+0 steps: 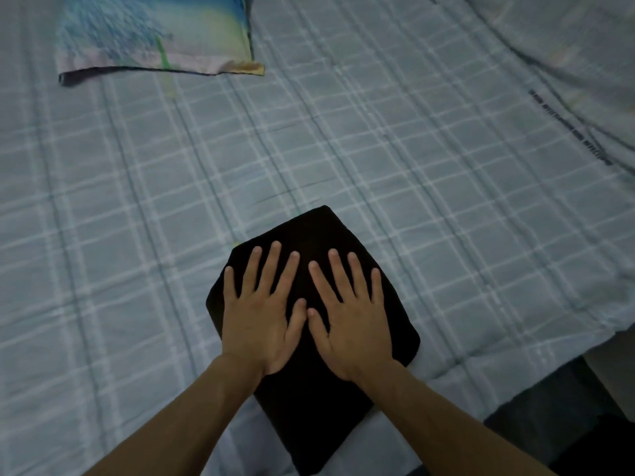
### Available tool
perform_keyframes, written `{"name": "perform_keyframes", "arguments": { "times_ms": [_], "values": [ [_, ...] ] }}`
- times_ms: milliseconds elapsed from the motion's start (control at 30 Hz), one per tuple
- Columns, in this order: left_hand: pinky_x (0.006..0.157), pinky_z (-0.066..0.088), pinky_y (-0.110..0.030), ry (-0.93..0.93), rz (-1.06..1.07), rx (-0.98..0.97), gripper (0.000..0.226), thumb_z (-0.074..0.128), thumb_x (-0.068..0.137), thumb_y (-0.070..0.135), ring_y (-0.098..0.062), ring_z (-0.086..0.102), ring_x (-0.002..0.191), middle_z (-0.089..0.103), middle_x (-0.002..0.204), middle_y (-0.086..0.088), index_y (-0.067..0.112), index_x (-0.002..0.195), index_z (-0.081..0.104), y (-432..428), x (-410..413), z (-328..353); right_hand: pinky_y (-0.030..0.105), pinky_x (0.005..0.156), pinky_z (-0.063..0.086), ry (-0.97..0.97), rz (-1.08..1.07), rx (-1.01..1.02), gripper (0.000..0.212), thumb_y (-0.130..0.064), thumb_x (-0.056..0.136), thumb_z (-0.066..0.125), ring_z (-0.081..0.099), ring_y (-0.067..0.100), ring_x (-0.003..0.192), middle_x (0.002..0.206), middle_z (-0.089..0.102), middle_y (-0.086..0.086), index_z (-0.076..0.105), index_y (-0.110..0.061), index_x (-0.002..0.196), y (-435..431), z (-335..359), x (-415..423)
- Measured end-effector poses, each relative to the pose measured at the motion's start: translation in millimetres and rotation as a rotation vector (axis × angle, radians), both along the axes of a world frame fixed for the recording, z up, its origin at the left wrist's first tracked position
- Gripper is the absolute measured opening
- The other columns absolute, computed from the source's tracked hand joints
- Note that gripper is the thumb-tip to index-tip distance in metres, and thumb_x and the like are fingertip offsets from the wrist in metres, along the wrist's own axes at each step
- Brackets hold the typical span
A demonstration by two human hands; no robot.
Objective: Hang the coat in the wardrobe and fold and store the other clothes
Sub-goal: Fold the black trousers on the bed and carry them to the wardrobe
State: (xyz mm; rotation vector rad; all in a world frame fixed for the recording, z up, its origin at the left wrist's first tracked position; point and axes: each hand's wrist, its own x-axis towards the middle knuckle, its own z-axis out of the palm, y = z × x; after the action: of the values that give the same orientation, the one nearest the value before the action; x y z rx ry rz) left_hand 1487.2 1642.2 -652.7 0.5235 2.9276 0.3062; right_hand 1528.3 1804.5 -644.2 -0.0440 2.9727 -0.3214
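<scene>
Both hands lie flat, palms down, side by side on a folded black garment. The left hand has its fingers straight and spread, pointing toward 12 o'clock. The right hand lies the same way just beside it. Neither hand grips anything; they only press on the cloth. The two thumbs reach toward each other in the middle, tips very close, though I cannot tell if they actually touch. The garment is folded into a thick, roughly rectangular bundle with rounded corners, turned a little so its long side runs from about 5 o'clock to 11 o'clock. It rests on the bed, near the edge closest to the person, and both bare forearms come in over that edge from 6 o'clock. The bed is covered by a pale blue-grey checked sheet with light stripes. Well away at 11 o'clock lies a pillow with a blue, yellow and green print. At 1 to 2 o'clock a pale quilt is bunched up on the sheet. At 4 o'clock, beyond the bed's corner, is dark floor.
</scene>
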Motion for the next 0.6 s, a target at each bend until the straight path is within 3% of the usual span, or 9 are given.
{"name": "perform_keyframes", "arguments": {
  "times_ms": [600],
  "values": [
    [0.12, 0.004, -0.058, 0.041, 0.031, 0.055, 0.066, 0.026, 0.098, 0.056, -0.02, -0.007, 0.153, -0.001, 0.166, 0.002, 0.032, 0.157, 0.012, -5, 12, 4, 0.058, 0.12, 0.011, 0.022, -0.002, 0.036, 0.066, -0.054, 0.098, 0.026, -0.002, 0.025, 0.153, 0.167, 0.0, 0.001, 0.006, -0.034, 0.158, 0, 4, 0]
  ]
}}
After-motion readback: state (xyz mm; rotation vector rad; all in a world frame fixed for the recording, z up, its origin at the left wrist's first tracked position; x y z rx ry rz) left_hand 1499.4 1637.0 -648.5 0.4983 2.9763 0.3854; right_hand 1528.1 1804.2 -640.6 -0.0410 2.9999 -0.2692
